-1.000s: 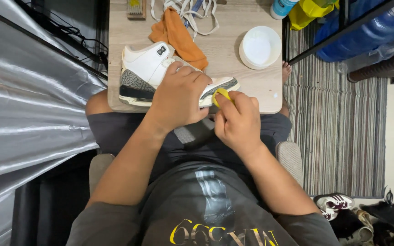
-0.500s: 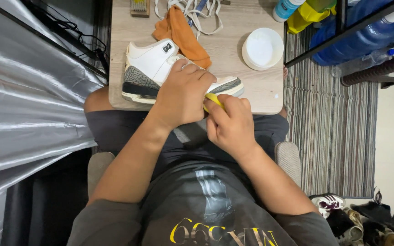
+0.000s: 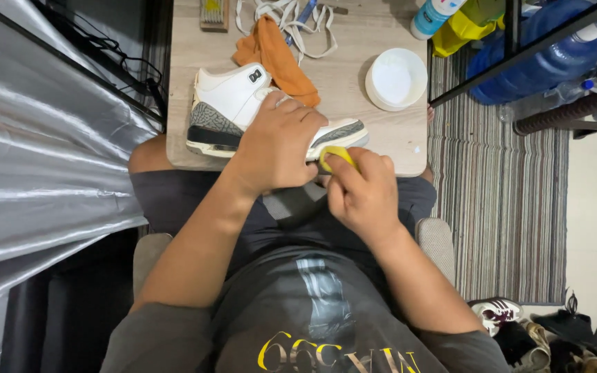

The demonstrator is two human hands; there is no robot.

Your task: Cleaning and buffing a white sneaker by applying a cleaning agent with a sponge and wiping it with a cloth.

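**White sneaker held and rubbed at the desk's near edge**

A white high-top sneaker [image 3: 233, 103] with grey speckled panels lies on its side along the near edge of the small wooden desk [image 3: 388, 141], toe pointing right. The left hand [image 3: 278, 145] is spread over its middle, fingers curled down onto the upper, pinning it in place. The right hand [image 3: 364, 190] is pinched around a small yellow sponge [image 3: 335, 155] that touches the sole at the toe. Just behind the sneaker sits an orange cloth [image 3: 276, 56], with loose white laces [image 3: 291, 17] and a brush [image 3: 213, 12] further back. A white round bowl [image 3: 395, 78] stands to the right. A striped rug [image 3: 499, 186] covers the floor beside the desk.
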